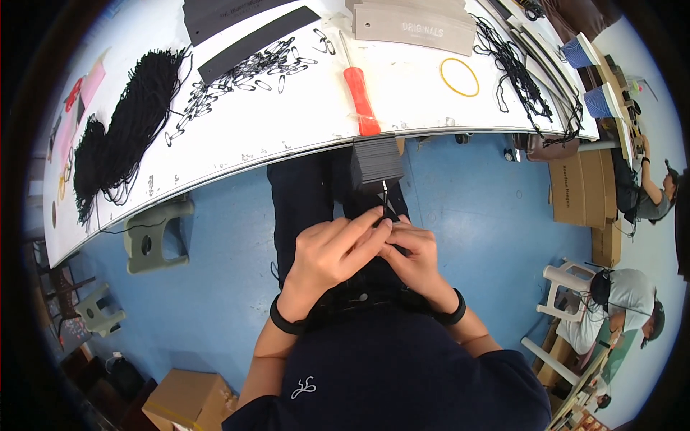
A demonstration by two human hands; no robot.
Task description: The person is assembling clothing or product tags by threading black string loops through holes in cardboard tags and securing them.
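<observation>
Head view is showing both hands, left hand (pixel 332 248) and right hand (pixel 415 253), pinching together on a small black cord (pixel 386 197) at centre frame beneath the stack of black cards (pixel 376 159), which are likely slipping off the lap if jostled.

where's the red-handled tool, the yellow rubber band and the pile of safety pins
red-handled tool (pixel 361 100), head view, on the middle of its handle
yellow rubber band (pixel 447 80), head view, on its left edge
pile of safety pins (pixel 248 70), head view, on the middle of the heap
</observation>
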